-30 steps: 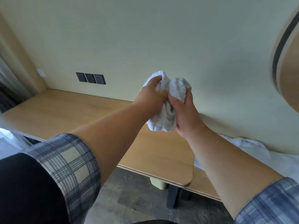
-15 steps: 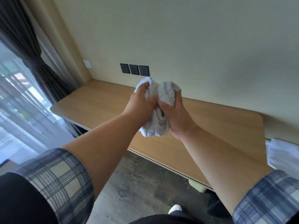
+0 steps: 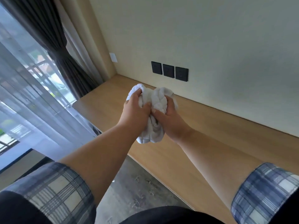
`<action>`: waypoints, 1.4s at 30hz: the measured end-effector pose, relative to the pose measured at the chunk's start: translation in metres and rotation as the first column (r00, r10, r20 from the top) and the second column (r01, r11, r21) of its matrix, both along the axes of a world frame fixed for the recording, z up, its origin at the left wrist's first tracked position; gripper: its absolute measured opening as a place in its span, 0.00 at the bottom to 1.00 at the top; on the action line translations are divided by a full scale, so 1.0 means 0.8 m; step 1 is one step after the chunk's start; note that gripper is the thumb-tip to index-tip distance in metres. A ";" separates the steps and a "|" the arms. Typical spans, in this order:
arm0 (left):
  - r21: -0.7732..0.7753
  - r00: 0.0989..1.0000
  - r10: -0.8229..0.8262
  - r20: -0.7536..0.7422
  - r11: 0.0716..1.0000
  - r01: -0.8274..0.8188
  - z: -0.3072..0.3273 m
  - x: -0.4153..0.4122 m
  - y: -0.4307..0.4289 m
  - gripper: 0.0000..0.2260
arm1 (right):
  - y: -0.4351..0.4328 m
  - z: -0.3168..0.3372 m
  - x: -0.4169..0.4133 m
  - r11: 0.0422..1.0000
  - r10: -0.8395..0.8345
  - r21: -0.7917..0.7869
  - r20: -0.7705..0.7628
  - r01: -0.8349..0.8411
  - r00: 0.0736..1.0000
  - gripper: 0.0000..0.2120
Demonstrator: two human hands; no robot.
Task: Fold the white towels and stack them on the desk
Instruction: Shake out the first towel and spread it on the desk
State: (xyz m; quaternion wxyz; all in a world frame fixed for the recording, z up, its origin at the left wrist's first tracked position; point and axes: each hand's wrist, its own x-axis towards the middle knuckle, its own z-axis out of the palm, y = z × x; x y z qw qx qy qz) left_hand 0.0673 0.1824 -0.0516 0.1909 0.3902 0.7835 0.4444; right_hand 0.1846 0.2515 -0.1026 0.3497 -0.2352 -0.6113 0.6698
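Your left hand (image 3: 135,113) and right hand (image 3: 169,119) both clutch the bunched white terry towel (image 3: 154,101) above the long wooden desk (image 3: 210,126). It looks soft, light and limp; find two corners to spread it.

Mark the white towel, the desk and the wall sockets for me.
white towel (image 3: 157,101), head view, bunched upper part of the cloth.
desk (image 3: 226,125), head view, bare wooden top near the wall.
wall sockets (image 3: 168,70), head view, middle black plate of three.
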 end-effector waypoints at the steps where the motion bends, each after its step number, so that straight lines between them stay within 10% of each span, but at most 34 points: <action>1: 0.023 1.000 0.016 -0.024 1.000 -0.015 -0.006 -0.014 0.005 0.25 | 0.007 -0.005 -0.016 1.000 -0.001 0.004 0.006 0.001 1.000 0.27; 11: 0.077 1.000 0.021 0.019 0.997 -0.022 -0.101 -0.158 0.084 0.25 | 0.067 -0.069 -0.148 0.983 -0.179 0.069 0.159 0.170 0.971 0.26; 20: -0.349 0.957 -0.123 0.264 0.912 0.214 -0.198 -0.255 0.135 0.22 | 0.075 -0.145 -0.219 0.902 -0.338 -0.125 0.390 0.413 0.856 0.17; 28: -0.722 0.821 -0.314 0.477 0.392 0.569 -0.224 -0.264 0.140 0.17 | 0.063 -0.204 -0.161 0.503 -0.585 -0.383 0.509 0.775 0.631 0.06; 33: -0.885 0.696 -0.660 0.283 0.101 0.455 -0.211 -0.243 0.163 0.14 | 0.070 -0.219 -0.115 0.252 -0.689 -0.404 0.563 0.879 0.456 0.02; 37: -0.890 0.346 -0.919 -0.188 0.308 0.336 -0.201 -0.201 0.186 0.17 | 0.068 -0.207 -0.104 0.366 -0.701 -0.491 0.414 0.791 0.581 0.07; 40: -0.653 0.568 -0.800 -0.195 0.538 0.533 -0.196 -0.159 0.192 0.16 | 0.061 -0.198 -0.100 0.591 -0.558 -0.345 0.478 0.729 0.679 0.19; 42: -0.639 0.682 -0.730 0.039 0.507 0.579 -0.194 -0.133 0.195 0.26 | 0.056 -0.193 -0.100 0.699 -0.464 -0.295 0.505 0.651 0.728 0.21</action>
